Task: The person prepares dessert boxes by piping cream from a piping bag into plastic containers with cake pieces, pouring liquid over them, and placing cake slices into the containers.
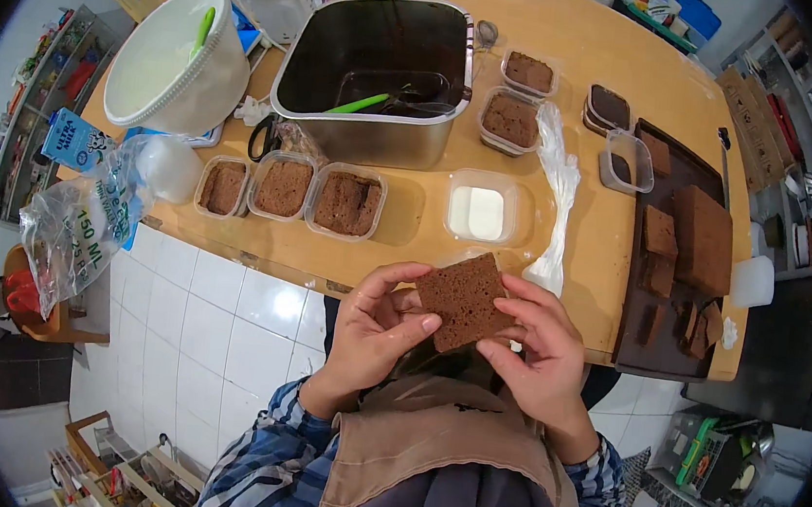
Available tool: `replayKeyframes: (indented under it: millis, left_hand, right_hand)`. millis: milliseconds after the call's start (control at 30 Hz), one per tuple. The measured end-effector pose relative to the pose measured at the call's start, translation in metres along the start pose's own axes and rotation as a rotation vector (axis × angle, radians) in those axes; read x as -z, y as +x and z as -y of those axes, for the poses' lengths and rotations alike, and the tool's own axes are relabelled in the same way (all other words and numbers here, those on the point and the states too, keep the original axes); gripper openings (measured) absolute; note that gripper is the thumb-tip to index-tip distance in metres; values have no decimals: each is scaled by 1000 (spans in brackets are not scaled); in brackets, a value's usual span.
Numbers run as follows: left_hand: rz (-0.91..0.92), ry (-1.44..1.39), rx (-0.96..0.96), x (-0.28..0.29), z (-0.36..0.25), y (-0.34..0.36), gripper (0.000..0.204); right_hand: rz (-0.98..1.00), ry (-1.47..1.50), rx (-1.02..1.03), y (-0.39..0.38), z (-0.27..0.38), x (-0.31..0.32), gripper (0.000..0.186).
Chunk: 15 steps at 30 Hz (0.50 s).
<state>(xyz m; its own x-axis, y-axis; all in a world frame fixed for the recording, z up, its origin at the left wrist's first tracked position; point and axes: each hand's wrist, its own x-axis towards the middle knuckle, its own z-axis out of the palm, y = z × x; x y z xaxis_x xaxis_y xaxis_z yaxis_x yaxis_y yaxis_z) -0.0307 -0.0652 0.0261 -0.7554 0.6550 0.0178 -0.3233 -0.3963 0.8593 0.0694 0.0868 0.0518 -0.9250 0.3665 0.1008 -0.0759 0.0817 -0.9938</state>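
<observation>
Between my two hands is a square slice of chocolate cake [465,301], held up over the table's front edge. My left hand [375,324] grips its left side, thumb on the face. My right hand [543,350] pinches the right side with its fingertips. Just beyond the slice stands a clear plastic tub [512,200] with a white layer in its bottom. To the left, three tubs [282,187] hold chocolate cake. Right of the tub lies a white piping bag [557,190], limp and twisted. On the dark tray [637,346] at the right rest a cake block [702,241] and cut pieces.
A large metal pan [378,138] of dark chocolate with a green-handled utensil stands at the back, beside a white bowl [161,59] of cream. More filled tubs [512,119] sit at the back right. A plastic bag [86,223] hangs over the left edge near a milk carton [75,141].
</observation>
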Motion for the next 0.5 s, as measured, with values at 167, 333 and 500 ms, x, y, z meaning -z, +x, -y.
replayKeyframes:
  millis: [167,333,500]
  left_hand:
    - [11,59,16,-7,-4,1,49]
    - [-66,641,-279,9,0,2,65]
    - [-46,977,-318,11,-6,1,76]
  right_hand:
    - [-32,134,-26,1,-10,6,35]
    - [-89,-10,10,4,-13,6,31]
    - [-89,-274,94,5,-16,2,29]
